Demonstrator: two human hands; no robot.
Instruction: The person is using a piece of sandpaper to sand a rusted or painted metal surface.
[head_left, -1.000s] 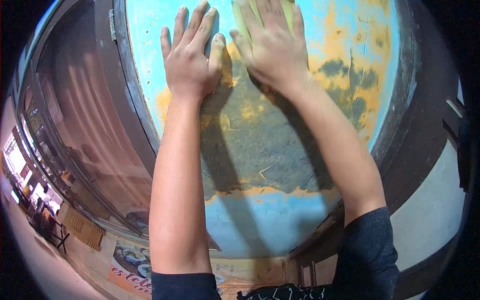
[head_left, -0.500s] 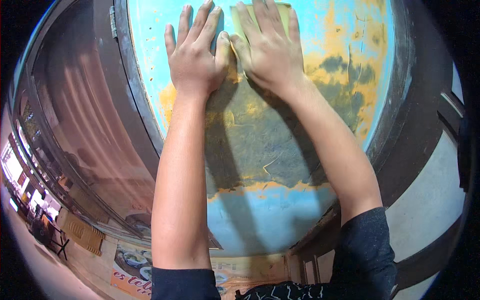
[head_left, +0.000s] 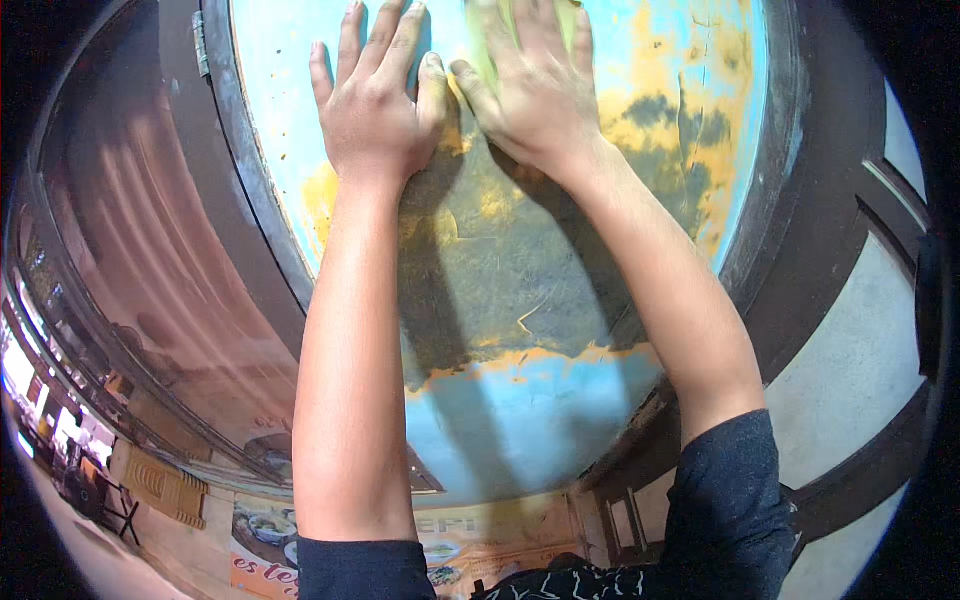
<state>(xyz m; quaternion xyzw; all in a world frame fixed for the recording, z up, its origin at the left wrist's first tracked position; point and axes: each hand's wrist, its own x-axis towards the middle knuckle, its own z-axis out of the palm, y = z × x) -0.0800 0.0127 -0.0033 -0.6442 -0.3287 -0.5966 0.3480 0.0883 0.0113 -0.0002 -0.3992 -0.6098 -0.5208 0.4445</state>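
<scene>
A door panel (head_left: pixel 525 270) stands before me, its blue paint worn through to orange and dark grey patches. My left hand (head_left: pixel 375 125) lies on its upper part with fingers spread, holding nothing. Beside it, my right hand (head_left: pixel 545 110) presses a thin yellow-green sheet (head_left: pixel 482 52) flat against the panel. That hand's fingers are stretched out and apart. Most of the sheet is hidden under the palm or beyond the top edge, and its material is not plain. A small gap separates the two thumbs.
A dark frame (head_left: pixel 225 135) with a metal hinge (head_left: pixel 200 45) borders the panel on the left. Beyond it is a glass pane (head_left: pixel 140 230) with a curtain-like reflection. Lower left, stacked plastic chairs (head_left: pixel 165 487) stand near a food banner (head_left: pixel 262 545). White wall panels (head_left: pixel 845 365) lie right.
The whole view has shifted slightly, so door and arms sit further left and higher. My right thumb has come a little away from the left one. Both hands stay on the panel.
</scene>
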